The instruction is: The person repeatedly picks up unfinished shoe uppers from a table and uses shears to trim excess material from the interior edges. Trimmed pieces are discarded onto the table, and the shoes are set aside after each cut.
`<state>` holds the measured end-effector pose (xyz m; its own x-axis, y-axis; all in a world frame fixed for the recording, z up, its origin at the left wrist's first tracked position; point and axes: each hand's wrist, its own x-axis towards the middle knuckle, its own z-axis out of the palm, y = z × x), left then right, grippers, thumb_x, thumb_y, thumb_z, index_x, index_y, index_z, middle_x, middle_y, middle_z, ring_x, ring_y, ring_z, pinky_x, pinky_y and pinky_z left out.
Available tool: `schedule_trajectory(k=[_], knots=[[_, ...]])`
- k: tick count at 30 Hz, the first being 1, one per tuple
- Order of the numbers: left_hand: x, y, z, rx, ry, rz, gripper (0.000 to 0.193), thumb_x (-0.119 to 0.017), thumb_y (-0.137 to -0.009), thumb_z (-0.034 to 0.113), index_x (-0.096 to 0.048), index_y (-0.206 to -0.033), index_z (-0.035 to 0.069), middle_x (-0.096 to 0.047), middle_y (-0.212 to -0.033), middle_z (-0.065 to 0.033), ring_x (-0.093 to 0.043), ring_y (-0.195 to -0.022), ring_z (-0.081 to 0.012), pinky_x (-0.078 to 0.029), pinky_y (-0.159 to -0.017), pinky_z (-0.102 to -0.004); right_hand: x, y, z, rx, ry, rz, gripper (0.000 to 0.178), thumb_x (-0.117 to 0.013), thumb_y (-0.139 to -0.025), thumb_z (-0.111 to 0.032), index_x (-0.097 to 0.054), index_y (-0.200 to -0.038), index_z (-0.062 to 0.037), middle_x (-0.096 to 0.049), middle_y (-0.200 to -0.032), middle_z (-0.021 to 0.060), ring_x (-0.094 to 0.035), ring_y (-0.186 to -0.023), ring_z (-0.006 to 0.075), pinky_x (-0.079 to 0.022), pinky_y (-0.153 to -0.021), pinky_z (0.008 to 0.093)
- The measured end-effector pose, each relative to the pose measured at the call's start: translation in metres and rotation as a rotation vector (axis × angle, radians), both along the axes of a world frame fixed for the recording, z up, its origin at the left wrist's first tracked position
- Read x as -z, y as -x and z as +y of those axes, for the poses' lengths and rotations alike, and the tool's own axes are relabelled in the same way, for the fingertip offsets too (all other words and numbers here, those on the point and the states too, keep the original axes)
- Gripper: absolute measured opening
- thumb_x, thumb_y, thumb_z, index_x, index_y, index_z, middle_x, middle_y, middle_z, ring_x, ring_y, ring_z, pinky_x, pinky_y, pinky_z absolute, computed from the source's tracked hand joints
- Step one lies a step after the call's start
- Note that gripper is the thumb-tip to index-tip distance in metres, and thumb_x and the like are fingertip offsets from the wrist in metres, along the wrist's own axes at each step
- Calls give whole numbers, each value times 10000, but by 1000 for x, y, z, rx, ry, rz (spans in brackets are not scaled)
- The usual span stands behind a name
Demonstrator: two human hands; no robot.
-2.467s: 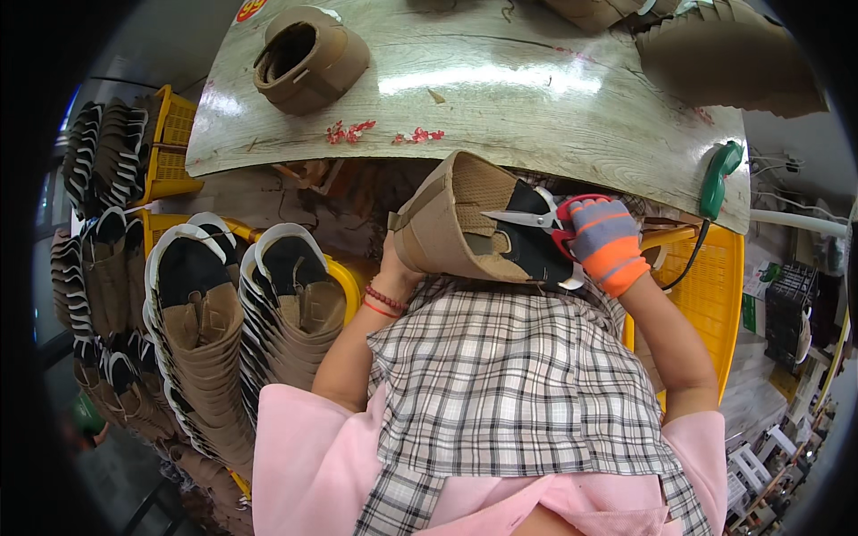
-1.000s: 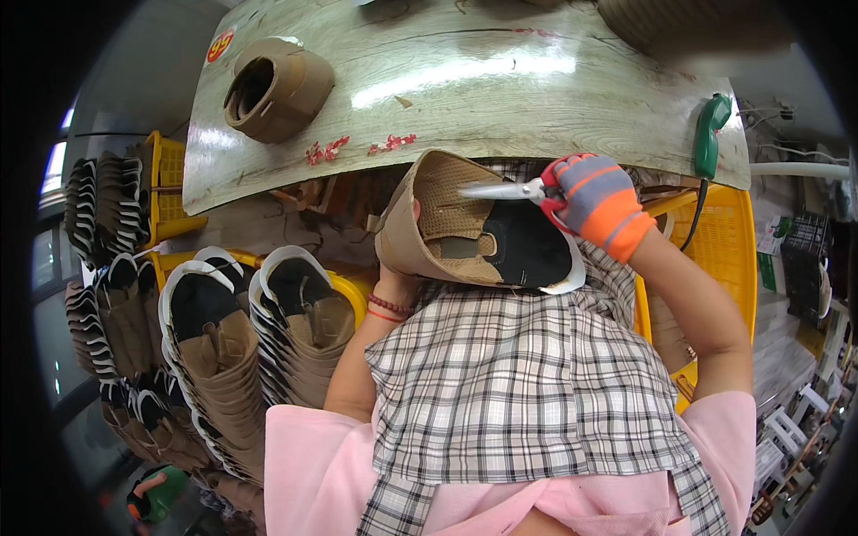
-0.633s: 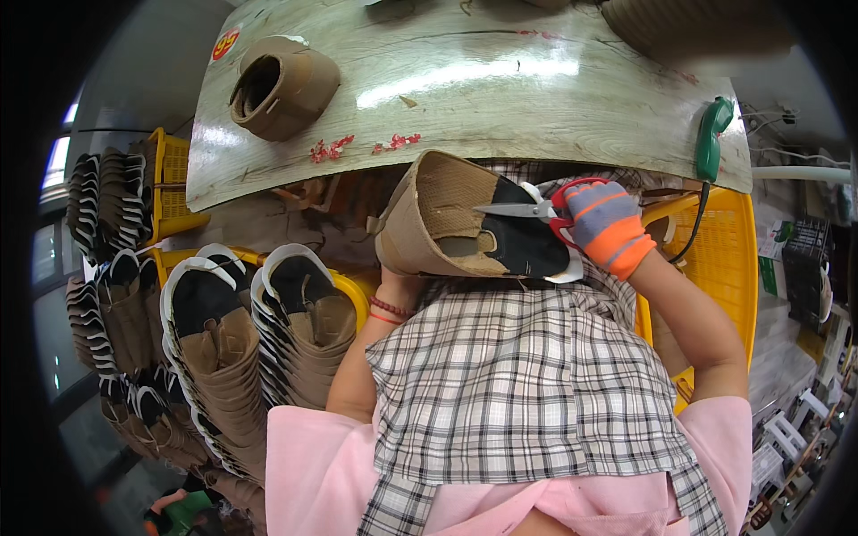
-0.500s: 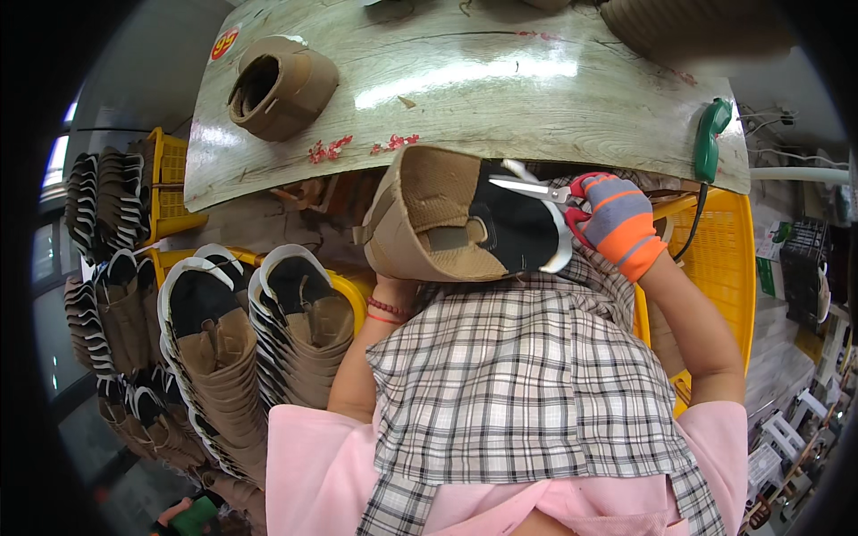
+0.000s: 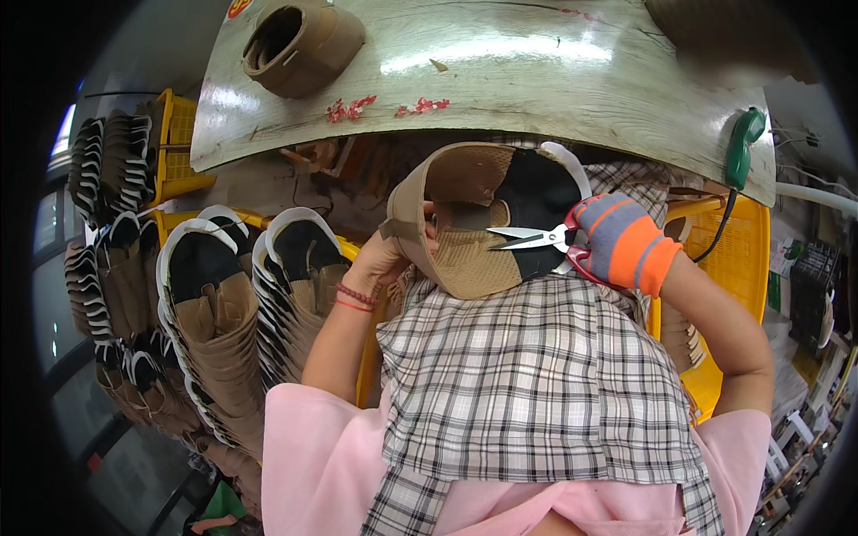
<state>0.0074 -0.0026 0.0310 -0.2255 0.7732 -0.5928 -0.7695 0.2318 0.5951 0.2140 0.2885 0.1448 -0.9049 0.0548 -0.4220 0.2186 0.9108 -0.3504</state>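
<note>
A tan shoe upper (image 5: 416, 214) with black lining and a white edge is held over my lap, its opening facing up. My bare left hand (image 5: 393, 253) grips its left side, the fingers reaching over the rim to the inside. In an orange and grey glove, my right hand (image 5: 621, 241) is closed round the red handles of a pair of scissors (image 5: 559, 236). The slightly parted blades point left, over the inside of the upper near the black lining. The cut edge or thread, if any, is too small to make out.
A second tan upper (image 5: 304, 49) stands on the wood-grain table (image 5: 500, 98). At its right edge lies a green corded tool (image 5: 744, 147). Nested stacks of uppers (image 5: 210, 330) fill the left side, by a yellow crate (image 5: 179, 134). Another yellow crate (image 5: 746, 259) is at my right.
The upper has turned and shifted slightly right. My left fingers now show over its rim. The scissors have moved lower, to the inside of the upper, with blades more apart.
</note>
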Motion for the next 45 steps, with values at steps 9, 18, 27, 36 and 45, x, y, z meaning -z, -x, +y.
schedule_trajectory(k=[9, 18, 27, 36, 45], knots=[[-10, -13, 5, -107, 21, 78, 533, -837, -719, 7, -564, -1173, 66, -611, -873, -3, -612, -840, -105, -510, -768, -237, 11, 17, -12, -65, 20, 42, 309, -754, -795, -329, -722, -979, -82, -723, -910, 116, -690, -885, 305, -554, -785, 387], [-17, -10, -2, 8, 66, -41, 266, -800, -784, 53, -633, -989, 23, -654, -851, -31, -659, -613, -144, -510, -404, -243, -1, -4, 4, 90, -144, -9, 306, -739, -798, -327, -701, -977, -82, -713, -913, 137, -683, -866, 312, -549, -770, 402], [3, -13, -14, -65, 166, -178, 388, -787, -775, -13, -667, -1142, -49, -717, -1048, -109, -692, -943, -187, -566, -885, -292, -1, 32, -20, -83, -95, 189, 255, -779, -713, -221, -705, -924, -98, -679, -912, 104, -637, -935, 294, -499, -834, 392], [3, -14, -15, -124, 145, -177, 321, -739, -825, -30, -674, -1140, -19, -711, -1079, -121, -703, -939, -201, -600, -812, -344, 10, 55, -33, -157, -123, 157, 325, -790, -720, -302, -675, -942, -94, -670, -847, 135, -656, -872, 305, -514, -764, 407], [11, -18, -14, -96, 42, -123, 483, -765, -790, -65, -612, -1243, 6, -688, -1153, -123, -664, -1048, -212, -577, -916, -345, -14, 41, -10, -53, -61, -86, 677, -811, -650, -629, -682, -915, -20, -679, -855, 154, -668, -861, 349, -534, -744, 420]])
